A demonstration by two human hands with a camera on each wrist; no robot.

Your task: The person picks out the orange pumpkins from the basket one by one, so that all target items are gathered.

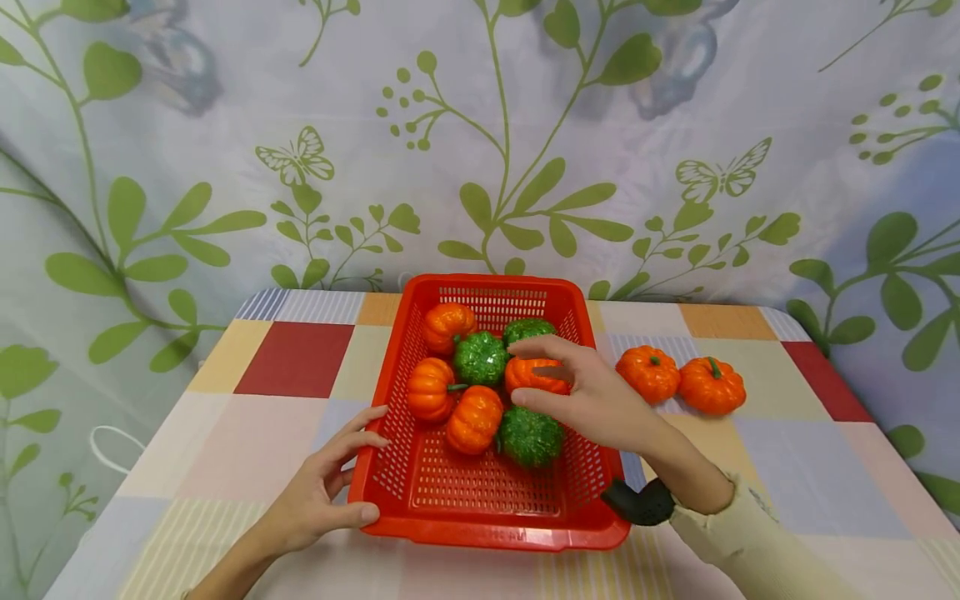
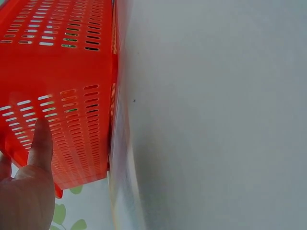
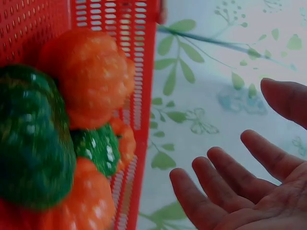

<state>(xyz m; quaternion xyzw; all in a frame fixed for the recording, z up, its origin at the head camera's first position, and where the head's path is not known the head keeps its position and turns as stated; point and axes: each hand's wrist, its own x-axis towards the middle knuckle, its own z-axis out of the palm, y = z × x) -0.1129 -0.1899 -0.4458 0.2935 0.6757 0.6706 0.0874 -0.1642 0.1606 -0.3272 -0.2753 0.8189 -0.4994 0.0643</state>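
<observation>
A red plastic basket (image 1: 487, 533) with slotted walls stands on the table, holding several small orange and green toy pumpkins. My left hand (image 1: 318, 492) holds its left rim near the front corner, fingertips over the edge; in the left wrist view one finger (image 2: 42, 143) lies along the outer wall. Over the basket's right half hovers my right hand (image 1: 592, 396), fingers spread and nothing held. Below it are an orange pumpkin (image 1: 525, 377) and a green pumpkin (image 1: 531, 437), partly covered in the head view. The right wrist view shows a large green pumpkin (image 3: 33, 139) beside orange ones.
Two orange pumpkins, one nearer (image 1: 647, 375) and one farther right (image 1: 712, 387), sit on the checked tablecloth (image 1: 292, 358) right of the basket. A leaf-patterned curtain (image 1: 360, 108) hangs behind the table. A black strap (image 1: 641, 502) is at my right wrist.
</observation>
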